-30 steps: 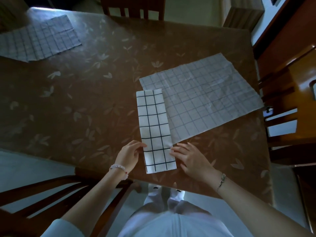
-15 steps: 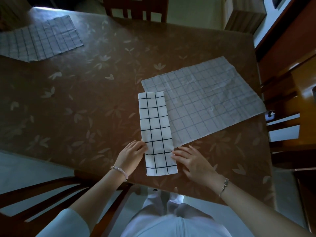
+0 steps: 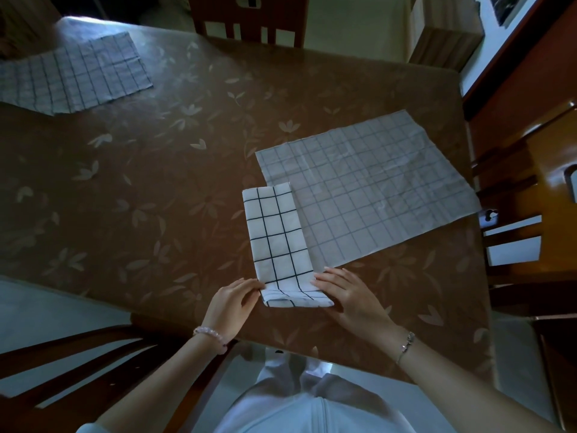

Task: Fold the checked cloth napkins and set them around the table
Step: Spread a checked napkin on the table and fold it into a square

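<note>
A white napkin with a bold black check (image 3: 276,235), folded into a long narrow strip, lies near the table's front edge. Its near end is curled up and over. My left hand (image 3: 232,304) pinches that end at its left corner, and my right hand (image 3: 346,296) holds the right corner with fingers on the cloth. An unfolded pale checked napkin (image 3: 371,195) lies flat to the right, its left edge tucked under the strip. Another flat checked napkin (image 3: 68,76) lies at the table's far left.
The brown table (image 3: 162,195) has a leaf-patterned cover. Wooden chairs stand at the far side (image 3: 249,20), at the right (image 3: 530,195) and at the near left (image 3: 78,367). A wooden cabinet (image 3: 443,39) is behind the far right corner.
Both hands have closed on the strip's near end and lifted it, so it now curls over away from me. The camera view has shifted slightly.
</note>
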Demonstrator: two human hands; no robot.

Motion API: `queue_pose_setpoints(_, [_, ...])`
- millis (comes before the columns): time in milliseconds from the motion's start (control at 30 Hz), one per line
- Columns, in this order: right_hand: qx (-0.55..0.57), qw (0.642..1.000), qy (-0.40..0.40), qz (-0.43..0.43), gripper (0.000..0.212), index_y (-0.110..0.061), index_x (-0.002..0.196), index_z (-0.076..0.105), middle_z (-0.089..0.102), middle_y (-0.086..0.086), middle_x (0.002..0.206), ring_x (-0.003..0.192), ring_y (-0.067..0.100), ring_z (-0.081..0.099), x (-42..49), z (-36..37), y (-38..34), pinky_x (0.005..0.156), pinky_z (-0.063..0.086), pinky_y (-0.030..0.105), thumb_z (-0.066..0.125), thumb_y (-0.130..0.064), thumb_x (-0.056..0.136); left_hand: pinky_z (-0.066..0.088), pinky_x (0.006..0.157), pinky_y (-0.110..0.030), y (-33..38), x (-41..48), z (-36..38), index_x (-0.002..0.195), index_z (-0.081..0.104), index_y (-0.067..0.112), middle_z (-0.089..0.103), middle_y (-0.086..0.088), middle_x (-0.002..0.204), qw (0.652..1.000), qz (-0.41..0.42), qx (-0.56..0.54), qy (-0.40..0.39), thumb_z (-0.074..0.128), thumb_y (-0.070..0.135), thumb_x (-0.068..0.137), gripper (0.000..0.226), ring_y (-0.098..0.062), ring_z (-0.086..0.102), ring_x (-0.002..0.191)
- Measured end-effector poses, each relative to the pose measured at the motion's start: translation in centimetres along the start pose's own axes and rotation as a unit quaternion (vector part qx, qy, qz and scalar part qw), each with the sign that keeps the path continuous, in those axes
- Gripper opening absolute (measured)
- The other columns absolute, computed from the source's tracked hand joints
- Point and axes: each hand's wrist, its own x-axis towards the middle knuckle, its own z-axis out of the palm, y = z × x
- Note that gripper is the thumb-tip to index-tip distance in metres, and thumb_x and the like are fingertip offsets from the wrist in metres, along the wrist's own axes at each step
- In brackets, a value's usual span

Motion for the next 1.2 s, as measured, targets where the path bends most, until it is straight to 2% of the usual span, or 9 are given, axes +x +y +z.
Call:
queue_pose_setpoints(133, [0.06,0.998,0.001,0.031,0.027,-0.019,0.095,0.07,0.067,-0.004,0.112,0.123,0.01,0.046,0.3,-0.1,-0.3,0.105,0.038,0.042,0.072,-0.004,0.073,0.043,0.101,-0.034,0.2,-0.8,0.4,0.095,0.07,0.019,0.07,0.004,0.101,1.0,0.022,0.003,-0.02,0.052,0.024,0.086,0.02,-0.008,0.063,0.102])
queue_pose_setpoints(267, [0.078,0.996,-0.018,0.043,0.025,-0.017,0.104,0.069,0.067,-0.005,0.113,0.12,0.0,0.043,-0.5,-0.5,-0.5,0.11,0.029,0.034,0.071,-0.013,0.079,0.036,0.103,-0.023,0.8,-1.5,0.5,0.105,0.067,0.012,0.063,0.002,0.113,0.998,0.034,-0.004,-0.049,0.036,0.037,0.089,0.042,-0.008,0.051,0.117])
queue_pose_setpoints(333, [0.09,0.994,-0.014,0.066,0.027,-0.014,0.11,0.067,0.066,-0.002,0.115,0.114,0.003,0.052,-0.8,-0.8,-0.9,0.109,0.026,0.027,0.067,-0.016,0.083,0.047,0.083,-0.016,1.3,-1.5,0.4,0.106,0.063,0.01,0.069,0.003,0.098,0.997,0.031,-0.023,-0.066,0.035,0.037,0.091,0.042,-0.001,0.06,0.097])
queue_pose_setpoints(400, [0.125,0.987,-0.012,0.097,0.027,-0.014,0.111,0.066,0.068,-0.003,0.108,0.097,0.003,0.061,-0.6,-1.3,-1.4,0.102,0.037,0.023,0.065,-0.018,0.085,0.044,0.052,-0.015,1.9,-1.2,0.2,0.104,0.058,0.01,0.065,0.004,0.073,0.996,0.015,-0.044,-0.075,0.035,0.039,0.093,0.038,0.0,0.058,0.057])
queue_pose_setpoints(467, [0.171,0.977,0.001,0.123,0.018,-0.015,0.102,0.067,0.069,-0.009,0.091,0.079,-0.003,0.061,-0.1,-1.8,-1.8,0.081,0.046,0.014,0.066,-0.015,0.084,0.043,0.045,-0.02,2.0,-0.9,0.2,0.098,0.054,0.01,0.062,0.002,0.065,0.997,-0.005,-0.062,-0.053,0.042,0.041,0.094,0.034,-0.008,0.055,0.047])
queue_pose_setpoints(600, [0.235,0.953,0.036,0.189,0.006,-0.015,0.082,0.063,0.064,-0.011,0.073,0.069,0.0,0.061,1.8,-2.6,-2.4,0.064,0.044,0.009,0.066,-0.011,0.084,0.049,0.054,-0.016,2.6,0.0,0.3,0.093,0.053,0.01,0.063,0.002,0.069,0.993,-0.066,-0.1,-0.011,0.051,0.021,0.092,0.011,-0.009,0.062,0.058])
queue_pose_setpoints(767, [0.21,0.944,0.043,0.25,0.012,-0.013,0.097,0.064,0.066,-0.001,0.083,0.073,0.014,0.061,4.7,-2.4,-2.5,0.064,0.049,0.023,0.059,-0.022,0.09,0.052,0.074,-0.019,2.7,1.8,0.2,0.096,0.056,0.01,0.065,0.003,0.082,0.98,-0.139,-0.139,0.015,0.05,0.02,0.093,0.011,-0.007,0.064,0.082])
queue_pose_setpoints(933, [0.167,0.949,0.008,0.269,0.019,-0.01,0.101,0.065,0.063,-0.004,0.078,0.072,0.015,0.062,7.8,-1.8,-1.8,0.068,0.054,0.032,0.058,-0.024,0.091,0.046,0.069,-0.021,2.2,4.3,-1.1,0.107,0.058,0.01,0.065,-0.003,0.098,0.967,-0.209,-0.135,0.053,0.041,0.022,0.097,0.023,-0.017,0.061,0.084])
queue_pose_setpoints(1200, [0.172,0.927,-0.034,0.332,0.024,-0.014,0.107,0.062,0.062,-0.006,0.087,0.077,0.009,0.061,10.4,-1.5,-0.4,0.067,0.052,0.024,0.059,-0.029,0.089,0.042,0.099,-0.027,0.0,11.0,-2.8,0.125,0.053,0.012,0.059,-0.002,0.123,0.971,-0.219,-0.097,-0.003,0.038,0.015,0.098,0.031,-0.015,0.053,0.114])
